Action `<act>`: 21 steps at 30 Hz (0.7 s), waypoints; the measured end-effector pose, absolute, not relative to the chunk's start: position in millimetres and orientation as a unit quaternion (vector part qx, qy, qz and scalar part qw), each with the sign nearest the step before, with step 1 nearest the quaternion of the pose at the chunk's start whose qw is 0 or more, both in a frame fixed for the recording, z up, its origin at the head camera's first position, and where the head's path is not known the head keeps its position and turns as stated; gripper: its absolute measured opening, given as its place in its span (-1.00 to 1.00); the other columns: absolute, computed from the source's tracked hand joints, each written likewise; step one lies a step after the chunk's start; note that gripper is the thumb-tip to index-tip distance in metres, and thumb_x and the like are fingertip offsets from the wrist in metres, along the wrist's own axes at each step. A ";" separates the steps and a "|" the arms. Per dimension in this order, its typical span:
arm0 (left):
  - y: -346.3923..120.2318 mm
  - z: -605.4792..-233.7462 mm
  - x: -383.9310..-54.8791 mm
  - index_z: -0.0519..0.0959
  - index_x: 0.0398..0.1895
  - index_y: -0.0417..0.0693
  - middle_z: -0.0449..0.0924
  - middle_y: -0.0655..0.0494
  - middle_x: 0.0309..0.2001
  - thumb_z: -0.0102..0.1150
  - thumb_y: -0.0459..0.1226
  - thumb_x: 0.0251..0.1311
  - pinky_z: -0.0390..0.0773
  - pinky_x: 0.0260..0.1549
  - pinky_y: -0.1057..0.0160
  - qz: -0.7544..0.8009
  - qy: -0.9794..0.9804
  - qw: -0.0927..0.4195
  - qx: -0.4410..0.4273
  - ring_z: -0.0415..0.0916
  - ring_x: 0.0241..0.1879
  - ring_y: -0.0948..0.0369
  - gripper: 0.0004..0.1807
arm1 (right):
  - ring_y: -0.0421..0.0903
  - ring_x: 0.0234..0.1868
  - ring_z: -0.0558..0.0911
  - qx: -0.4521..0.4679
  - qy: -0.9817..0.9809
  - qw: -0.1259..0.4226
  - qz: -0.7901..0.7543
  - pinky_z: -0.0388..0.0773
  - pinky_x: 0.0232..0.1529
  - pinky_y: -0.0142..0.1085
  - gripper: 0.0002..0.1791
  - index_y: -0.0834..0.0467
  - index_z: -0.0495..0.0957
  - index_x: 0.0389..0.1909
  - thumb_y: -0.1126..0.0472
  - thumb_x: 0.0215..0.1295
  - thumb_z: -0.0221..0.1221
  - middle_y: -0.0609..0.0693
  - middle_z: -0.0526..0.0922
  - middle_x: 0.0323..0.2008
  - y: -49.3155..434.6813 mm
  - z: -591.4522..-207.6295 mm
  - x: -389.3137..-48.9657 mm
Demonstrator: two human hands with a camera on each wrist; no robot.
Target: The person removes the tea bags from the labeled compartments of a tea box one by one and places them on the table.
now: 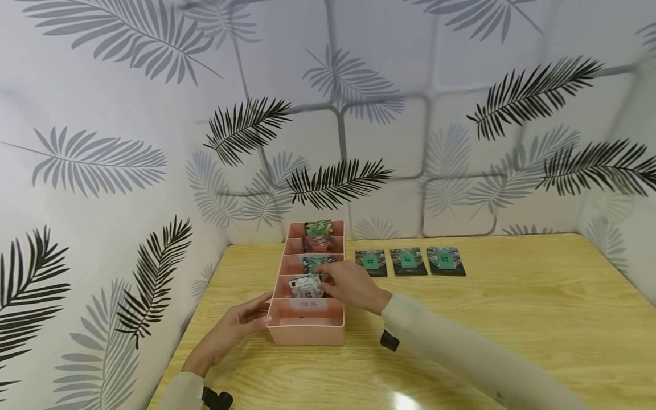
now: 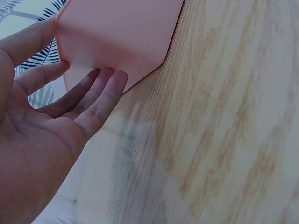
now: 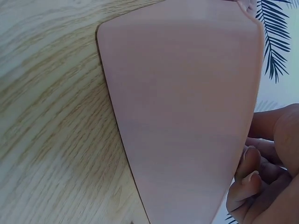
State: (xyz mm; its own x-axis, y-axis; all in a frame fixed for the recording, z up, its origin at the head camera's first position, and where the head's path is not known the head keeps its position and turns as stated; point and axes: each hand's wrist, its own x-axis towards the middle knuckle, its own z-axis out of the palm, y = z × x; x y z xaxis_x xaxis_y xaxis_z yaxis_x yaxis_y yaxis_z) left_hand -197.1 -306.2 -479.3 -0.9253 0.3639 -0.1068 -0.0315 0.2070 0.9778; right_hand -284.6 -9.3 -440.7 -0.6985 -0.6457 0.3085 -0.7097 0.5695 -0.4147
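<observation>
A pink divided storage box [image 1: 306, 336] stands lengthwise on the wooden table. My left hand [image 1: 233, 327] rests against its left side near the front corner, fingers loosely extended; its fingertips [image 2: 119, 81] touch the outer wall in the left wrist view. Reaching over the right wall, my right hand [image 1: 353, 287] pinches the edge of a white packet [image 1: 306, 286] in the second compartment from the front. Behind it, a teal and dark packet [image 1: 311, 265] is partly covered by the fingers. The right wrist view shows the right hand [image 3: 268, 172] at the rim; the packet is hidden there.
The rear compartments hold red packets [image 1: 318, 245] and green packets [image 1: 318, 228]. A white label [image 1: 308, 304] is on the divider behind the front compartment. Three black and green packets, including the nearest one [image 1: 379, 270], lie in a row right of the box. A leaf-patterned wall covering stands behind.
</observation>
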 end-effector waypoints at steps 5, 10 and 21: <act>-304.7 -479.6 -196.8 0.19 0.46 0.11 0.28 -0.19 0.31 0.13 -0.21 0.32 0.50 0.06 0.05 0.621 0.759 0.160 0.114 0.29 0.25 -0.11 -0.35 | -0.38 -0.43 0.56 0.389 -0.881 0.062 0.264 0.55 -0.39 -0.43 -0.81 0.00 0.69 -0.13 0.09 0.28 0.24 -0.21 0.67 -0.38 -11.7 -442.9 -285.7; -304.9 -478.7 -195.8 0.18 0.46 0.11 0.27 -0.20 0.31 0.11 -0.21 0.33 0.48 0.07 0.03 0.621 0.758 0.163 0.115 0.27 0.26 -0.12 -0.35 | -0.37 -0.46 0.50 0.387 -0.879 0.061 0.271 0.49 -0.45 -0.44 -0.94 -0.08 0.63 -0.36 0.05 0.22 0.29 -0.30 0.57 -0.46 -10.9 -444.7 -285.2; -308.6 -479.7 -196.7 0.18 0.46 0.13 0.28 -0.19 0.31 0.11 -0.21 0.34 0.48 0.08 0.07 0.619 0.759 0.166 0.115 0.29 0.25 -0.10 -0.35 | -0.42 -0.47 0.55 0.408 -0.868 0.070 0.273 0.52 -0.44 -0.47 -0.89 -0.04 0.71 -0.29 0.07 0.28 0.24 -0.23 0.67 -0.44 -10.3 -444.4 -282.7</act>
State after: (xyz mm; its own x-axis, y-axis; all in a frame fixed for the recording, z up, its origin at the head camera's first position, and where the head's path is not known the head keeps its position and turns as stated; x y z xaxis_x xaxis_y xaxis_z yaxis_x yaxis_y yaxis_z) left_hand -196.7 -308.6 -479.7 -0.9185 0.3800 -0.1093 -0.0307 0.2069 0.9779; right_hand -282.7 -10.3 -444.4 -0.6574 -0.6700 0.3448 -0.7468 0.5180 -0.4171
